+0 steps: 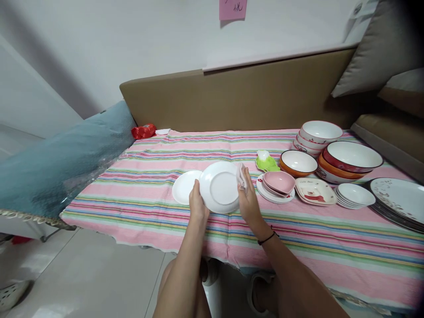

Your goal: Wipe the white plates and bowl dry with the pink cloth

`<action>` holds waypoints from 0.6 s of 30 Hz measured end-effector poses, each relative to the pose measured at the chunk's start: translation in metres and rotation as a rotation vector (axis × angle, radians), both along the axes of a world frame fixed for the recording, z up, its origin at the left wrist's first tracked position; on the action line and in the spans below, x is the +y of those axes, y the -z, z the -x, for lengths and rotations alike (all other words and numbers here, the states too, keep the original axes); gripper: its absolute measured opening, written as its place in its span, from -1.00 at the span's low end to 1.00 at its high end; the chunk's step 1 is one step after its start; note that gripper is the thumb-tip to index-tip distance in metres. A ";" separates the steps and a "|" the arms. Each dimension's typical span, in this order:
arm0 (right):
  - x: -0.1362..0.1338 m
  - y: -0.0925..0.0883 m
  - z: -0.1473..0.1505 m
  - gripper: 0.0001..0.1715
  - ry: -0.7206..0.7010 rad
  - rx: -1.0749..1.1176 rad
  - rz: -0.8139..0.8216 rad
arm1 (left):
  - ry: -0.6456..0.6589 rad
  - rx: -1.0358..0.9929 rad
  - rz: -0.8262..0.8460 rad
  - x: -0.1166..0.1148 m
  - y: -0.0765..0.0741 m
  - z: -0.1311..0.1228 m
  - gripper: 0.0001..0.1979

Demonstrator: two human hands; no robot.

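Observation:
A white plate (221, 187) is held up over the striped cloth, its underside with the foot ring facing me. My left hand (198, 201) grips its left edge, thumb on the underside. At the right rim my right hand (247, 198) is closed on a pale cloth (241, 176) pressed against the plate. Another white plate (182, 187) lies on the striped cloth, partly hidden behind the left hand and the held plate. Close to the right hand, a pink bowl (280, 182) rests on a stack of white plates (269, 195).
Stacked bowls (321, 131), a square bear dish (314, 191), small white dishes (356, 194) and large plates (400, 198) stand to the right. A green leaf-shaped dish (266, 162) sits behind. A red bundle (144, 131) lies at the far left, before the brown backrest (232, 101).

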State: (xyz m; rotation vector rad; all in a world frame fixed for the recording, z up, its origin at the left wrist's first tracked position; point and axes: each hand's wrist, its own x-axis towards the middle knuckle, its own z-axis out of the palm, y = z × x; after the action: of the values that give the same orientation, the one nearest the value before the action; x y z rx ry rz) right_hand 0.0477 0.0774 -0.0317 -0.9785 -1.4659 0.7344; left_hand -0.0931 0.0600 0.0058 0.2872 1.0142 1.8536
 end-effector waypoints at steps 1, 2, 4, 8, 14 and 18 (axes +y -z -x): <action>0.004 -0.002 -0.006 -0.35 0.029 -0.024 -0.033 | 0.037 0.052 0.009 -0.003 0.000 -0.004 -0.60; 0.006 -0.004 -0.009 -0.36 0.060 -0.064 -0.071 | 0.071 0.105 0.014 -0.005 0.001 -0.009 -0.59; 0.002 -0.007 -0.010 -0.35 0.091 -0.185 -0.159 | 0.141 0.199 0.001 -0.010 0.003 -0.019 -0.59; -0.015 -0.012 0.003 -0.28 -0.024 -0.415 -0.327 | 0.235 0.331 -0.052 -0.012 0.007 -0.029 -0.58; 0.001 -0.007 0.005 -0.36 0.062 -0.294 -0.180 | 0.261 0.399 -0.043 -0.007 0.010 -0.026 -0.61; 0.013 0.007 0.001 -0.32 0.144 -0.009 0.021 | 0.138 0.193 -0.051 -0.002 0.004 -0.027 -0.62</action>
State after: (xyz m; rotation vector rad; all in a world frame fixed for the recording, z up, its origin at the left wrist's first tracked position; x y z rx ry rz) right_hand 0.0471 0.0902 -0.0383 -1.0927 -1.3821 0.6418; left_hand -0.0657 0.0575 0.0016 0.5619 1.0501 1.7529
